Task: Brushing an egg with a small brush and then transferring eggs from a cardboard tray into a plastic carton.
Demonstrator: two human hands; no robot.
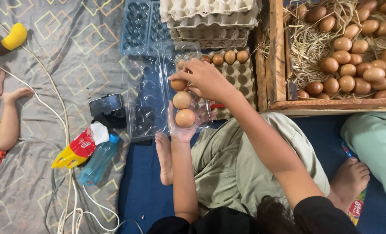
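My left hand [185,128] holds a clear plastic egg carton [188,56] from below, palm up. Two brown eggs [182,100] lie in its near cells, one behind the other. My right hand [206,78] reaches over the carton and grips a third brown egg [178,84] with the fingertips, just above the cells. A second clear carton lid [144,99] lies open to the left, on the blue mat.
A wooden crate [276,56] with straw and several brown eggs stands at the right. Grey pulp trays [210,19] are stacked at the back, one tray [240,76] holding three eggs. Blue trays [141,26], a phone [106,104], a water bottle [98,160], cables and a child's legs [2,125] lie left.
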